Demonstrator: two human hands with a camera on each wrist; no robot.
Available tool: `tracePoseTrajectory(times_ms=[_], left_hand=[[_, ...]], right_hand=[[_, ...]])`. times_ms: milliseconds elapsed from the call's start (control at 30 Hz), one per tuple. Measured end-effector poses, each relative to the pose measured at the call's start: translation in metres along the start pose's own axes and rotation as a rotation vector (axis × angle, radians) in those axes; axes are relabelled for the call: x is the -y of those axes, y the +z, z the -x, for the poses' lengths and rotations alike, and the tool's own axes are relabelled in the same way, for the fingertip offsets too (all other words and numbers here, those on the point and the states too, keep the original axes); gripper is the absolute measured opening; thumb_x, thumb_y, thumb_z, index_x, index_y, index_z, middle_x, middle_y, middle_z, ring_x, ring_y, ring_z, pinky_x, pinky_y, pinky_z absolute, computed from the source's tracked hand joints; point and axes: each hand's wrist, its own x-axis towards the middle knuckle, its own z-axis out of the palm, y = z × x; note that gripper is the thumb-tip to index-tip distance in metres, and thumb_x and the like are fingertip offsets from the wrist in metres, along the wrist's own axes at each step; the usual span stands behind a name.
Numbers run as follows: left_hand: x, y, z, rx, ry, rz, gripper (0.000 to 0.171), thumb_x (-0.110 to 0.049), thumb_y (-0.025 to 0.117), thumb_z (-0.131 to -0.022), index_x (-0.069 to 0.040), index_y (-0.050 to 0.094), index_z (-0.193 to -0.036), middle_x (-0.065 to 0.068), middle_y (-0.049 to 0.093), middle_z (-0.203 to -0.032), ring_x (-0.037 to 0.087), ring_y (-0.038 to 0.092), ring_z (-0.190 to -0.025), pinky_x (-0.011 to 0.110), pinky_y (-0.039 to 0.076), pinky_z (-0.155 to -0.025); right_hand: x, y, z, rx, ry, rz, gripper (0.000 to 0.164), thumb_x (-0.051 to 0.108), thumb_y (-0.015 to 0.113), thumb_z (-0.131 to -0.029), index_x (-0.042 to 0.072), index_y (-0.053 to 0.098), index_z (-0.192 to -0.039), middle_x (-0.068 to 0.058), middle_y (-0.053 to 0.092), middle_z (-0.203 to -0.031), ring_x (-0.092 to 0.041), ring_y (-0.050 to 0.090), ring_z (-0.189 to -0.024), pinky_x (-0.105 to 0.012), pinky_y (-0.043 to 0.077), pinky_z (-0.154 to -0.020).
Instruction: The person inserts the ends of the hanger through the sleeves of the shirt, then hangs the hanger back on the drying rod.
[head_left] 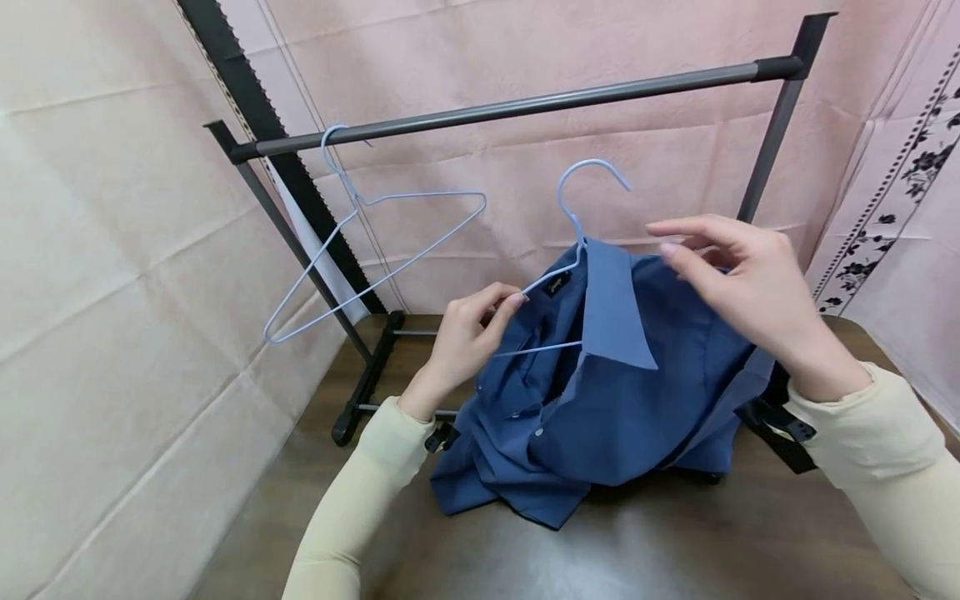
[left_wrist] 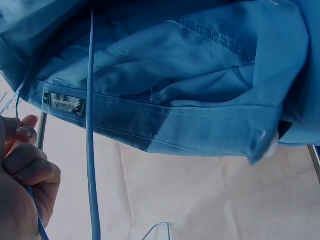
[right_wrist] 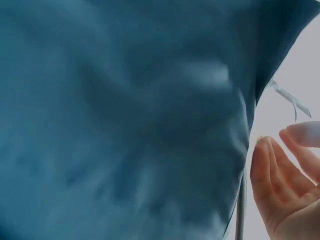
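Observation:
A blue collared shirt hangs partly on a light blue wire hanger, its lower part bunched over the table. The hanger's hook rises past the collar, and one arm lies inside the shirt. My left hand pinches the hanger's exposed left shoulder wire. Beside that hand, the left wrist view shows the neck label inside the collar. Above the shirt's right shoulder, my right hand hovers with fingers loosely bent and nothing between them. In the right wrist view, that hand is beside the blue cloth.
A dark metal garment rack stands behind the shirt on a brown wooden table. From the left of its rail hangs a second light blue wire hanger with no garment on it. Pink cloth covers the wall behind.

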Motion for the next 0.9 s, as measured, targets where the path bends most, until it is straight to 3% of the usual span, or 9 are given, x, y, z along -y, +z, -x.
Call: tracePoseTrajectory(times_ms=[100, 200, 267, 367, 467, 600, 667, 767, 900], left_hand=[[0.001, -0.001, 0.0, -0.018, 0.006, 0.009, 0.012, -0.007, 0.062, -0.101, 0.0, 0.071, -0.1, -0.001, 0.055, -0.067, 0.006, 0.041, -0.048, 0.025, 0.035, -0.046], [0.002, -0.004, -0.001, -0.043, 0.007, 0.018, 0.012, -0.006, 0.062, -0.1, 0.001, 0.071, -0.1, 0.0, 0.053, -0.065, 0.006, 0.041, -0.046, 0.025, 0.034, -0.045], [0.002, -0.006, -0.001, -0.062, 0.006, 0.02, 0.011, -0.006, 0.062, -0.1, 0.0, 0.072, -0.099, 0.0, 0.053, -0.064, 0.006, 0.041, -0.045, 0.025, 0.033, -0.044], [0.004, -0.009, -0.002, -0.088, 0.007, 0.023, 0.011, -0.005, 0.062, -0.1, -0.002, 0.072, -0.099, 0.0, 0.054, -0.062, 0.006, 0.04, -0.043, 0.025, 0.032, -0.042], [0.006, -0.011, -0.001, -0.103, 0.006, 0.02, 0.011, -0.005, 0.062, -0.1, -0.003, 0.073, -0.099, 0.0, 0.053, -0.061, 0.006, 0.039, -0.042, 0.025, 0.03, -0.041], [0.008, -0.013, 0.0, -0.097, 0.008, 0.025, 0.012, -0.004, 0.061, -0.1, -0.002, 0.073, -0.1, 0.005, 0.062, -0.066, 0.007, 0.04, -0.043, 0.025, 0.03, -0.042], [0.01, -0.014, 0.0, -0.085, 0.007, 0.03, 0.013, -0.004, 0.061, -0.101, -0.002, 0.073, -0.101, 0.009, 0.067, -0.073, 0.007, 0.039, -0.043, 0.025, 0.031, -0.042], [0.012, -0.015, 0.002, -0.069, 0.003, 0.033, 0.013, -0.003, 0.06, -0.101, -0.002, 0.073, -0.103, 0.009, 0.071, -0.078, 0.006, 0.037, -0.04, 0.025, 0.03, -0.04], [0.015, -0.016, 0.004, -0.065, 0.002, 0.021, 0.012, -0.004, 0.061, -0.1, -0.003, 0.073, -0.102, 0.005, 0.068, -0.072, 0.005, 0.033, -0.039, 0.025, 0.028, -0.039]], right_hand=[[-0.013, -0.012, 0.003, -0.077, -0.006, 0.077, 0.027, 0.008, 0.076, -0.091, 0.015, 0.077, -0.117, 0.025, 0.067, -0.1, 0.003, 0.059, -0.088, -0.013, 0.04, -0.076], [-0.029, -0.027, 0.008, -0.069, 0.077, 0.148, 0.031, 0.016, 0.078, -0.09, 0.018, 0.075, -0.121, 0.029, 0.063, -0.11, 0.008, 0.051, -0.099, -0.012, 0.035, -0.082], [-0.04, -0.036, 0.014, -0.02, 0.163, 0.2, 0.037, 0.023, 0.078, -0.091, 0.022, 0.072, -0.128, 0.024, 0.061, -0.124, 0.007, 0.047, -0.107, -0.011, 0.031, -0.085], [-0.056, -0.047, 0.021, 0.068, 0.275, 0.233, 0.044, 0.03, 0.075, -0.094, 0.024, 0.065, -0.136, 0.006, 0.06, -0.135, 0.002, 0.045, -0.107, -0.014, 0.029, -0.084], [-0.07, -0.052, 0.027, 0.113, 0.324, 0.235, 0.043, 0.032, 0.07, -0.097, 0.024, 0.063, -0.139, 0.007, 0.061, -0.131, 0.002, 0.047, -0.099, -0.014, 0.031, -0.08], [-0.081, -0.052, 0.031, 0.083, 0.295, 0.174, 0.034, 0.026, 0.064, -0.101, 0.021, 0.067, -0.135, 0.027, 0.058, -0.112, 0.008, 0.05, -0.084, -0.008, 0.035, -0.071], [-0.083, -0.051, 0.031, 0.053, 0.254, 0.144, 0.03, 0.021, 0.062, -0.102, 0.016, 0.069, -0.131, 0.031, 0.058, -0.103, 0.005, 0.052, -0.077, -0.006, 0.037, -0.068], [-0.083, -0.05, 0.03, 0.027, 0.202, 0.135, 0.028, 0.018, 0.061, -0.103, 0.009, 0.071, -0.127, 0.032, 0.059, -0.1, 0.003, 0.051, -0.073, -0.006, 0.036, -0.065], [-0.081, -0.048, 0.026, 0.018, 0.18, 0.144, 0.027, 0.018, 0.059, -0.104, 0.003, 0.07, -0.124, 0.031, 0.058, -0.093, 0.001, 0.048, -0.07, -0.009, 0.035, -0.062]])
